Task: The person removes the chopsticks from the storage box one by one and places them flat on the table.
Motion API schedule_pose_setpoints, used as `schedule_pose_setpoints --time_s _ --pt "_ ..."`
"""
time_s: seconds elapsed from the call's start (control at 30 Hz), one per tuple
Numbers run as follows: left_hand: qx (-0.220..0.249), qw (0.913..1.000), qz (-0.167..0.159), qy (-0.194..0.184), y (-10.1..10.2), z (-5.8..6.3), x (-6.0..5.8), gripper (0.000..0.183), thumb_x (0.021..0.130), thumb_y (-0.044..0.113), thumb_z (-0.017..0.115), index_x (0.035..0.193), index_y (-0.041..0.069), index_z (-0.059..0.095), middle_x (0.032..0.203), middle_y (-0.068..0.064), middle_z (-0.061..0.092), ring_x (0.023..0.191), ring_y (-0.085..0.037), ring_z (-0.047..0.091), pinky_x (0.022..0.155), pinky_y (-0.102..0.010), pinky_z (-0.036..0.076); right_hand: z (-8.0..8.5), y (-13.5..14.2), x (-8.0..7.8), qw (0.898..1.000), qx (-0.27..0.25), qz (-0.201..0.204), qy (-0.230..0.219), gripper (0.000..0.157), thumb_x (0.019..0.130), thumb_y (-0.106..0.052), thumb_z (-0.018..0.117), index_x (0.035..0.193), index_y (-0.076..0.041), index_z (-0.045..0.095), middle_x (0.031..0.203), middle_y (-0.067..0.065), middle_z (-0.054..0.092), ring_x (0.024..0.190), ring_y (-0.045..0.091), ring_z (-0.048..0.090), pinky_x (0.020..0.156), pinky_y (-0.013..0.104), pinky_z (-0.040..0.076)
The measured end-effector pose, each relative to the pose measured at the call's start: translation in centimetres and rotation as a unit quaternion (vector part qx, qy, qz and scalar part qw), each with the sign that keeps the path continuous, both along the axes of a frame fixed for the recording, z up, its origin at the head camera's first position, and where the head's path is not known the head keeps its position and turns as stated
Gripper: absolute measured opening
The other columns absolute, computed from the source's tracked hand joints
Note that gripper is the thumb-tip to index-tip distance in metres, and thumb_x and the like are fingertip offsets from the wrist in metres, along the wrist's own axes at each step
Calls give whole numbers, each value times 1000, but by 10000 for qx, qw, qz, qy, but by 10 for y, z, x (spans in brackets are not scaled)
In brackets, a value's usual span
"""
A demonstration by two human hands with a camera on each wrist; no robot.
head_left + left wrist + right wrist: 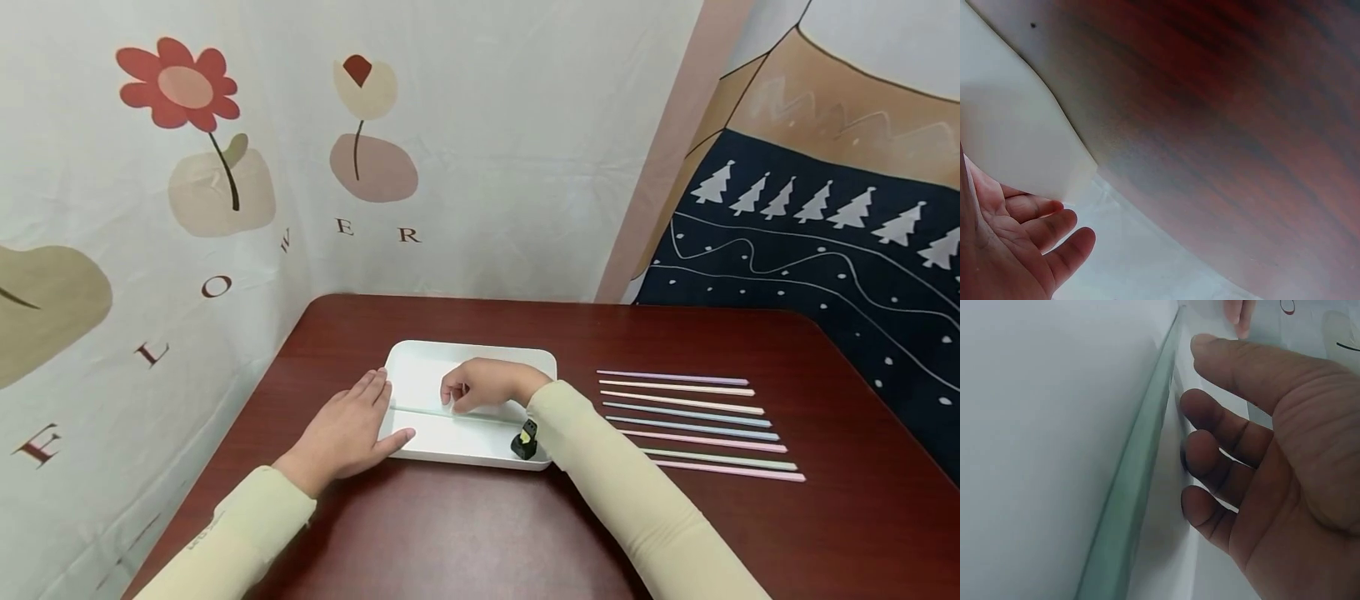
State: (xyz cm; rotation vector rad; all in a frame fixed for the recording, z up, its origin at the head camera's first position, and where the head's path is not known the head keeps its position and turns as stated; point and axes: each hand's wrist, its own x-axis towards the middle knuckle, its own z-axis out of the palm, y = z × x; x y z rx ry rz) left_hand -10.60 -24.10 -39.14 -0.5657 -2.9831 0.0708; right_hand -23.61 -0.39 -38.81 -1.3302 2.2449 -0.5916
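Observation:
A white tray [435, 446] lies on the table with a pale green chopstick [420, 410] across its middle. My left hand [348, 429] rests at the tray's left edge, fingers straight and thumb pointing right. In the left wrist view, the fingers [1047, 231] show beside the tray's pale side [1016, 125]. Over the tray is my right hand [487, 385], its fingers loosely bent. Up close in the right wrist view, the green chopstick [1125, 494] runs beside the thumb and fingertips [1200, 450], with a gap between; nothing is held.
Several pastel chopsticks [686, 411], purple, cream, blue, pink and green, lie in a spaced row right of the tray on the dark red table [495, 533]. A small black device [525, 440] sits by the right wrist. A printed curtain [510, 167] hangs behind the table.

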Motion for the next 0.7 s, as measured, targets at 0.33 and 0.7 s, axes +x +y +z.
schedule_pose_setpoints --time_s 0.33,0.7 --pt "14 10000 -44 63 0 -1 0 87 94 63 51 138 -12 49 150 -27 41 140 -40 37 104 -54 41 -3 -6 5 9990 265 -24 348 16 90 -7 67 97 -21 66 76 -9 57 71 5 50 69 20 42" --pt "-12 10000 -20 62 0 -1 0 88 94 63 51 139 -12 49 150 -27 41 140 -40 37 105 -54 41 -3 -7 4 9981 274 -119 536 23 89 -3 61 103 -20 67 74 -8 55 67 6 47 66 21 41"
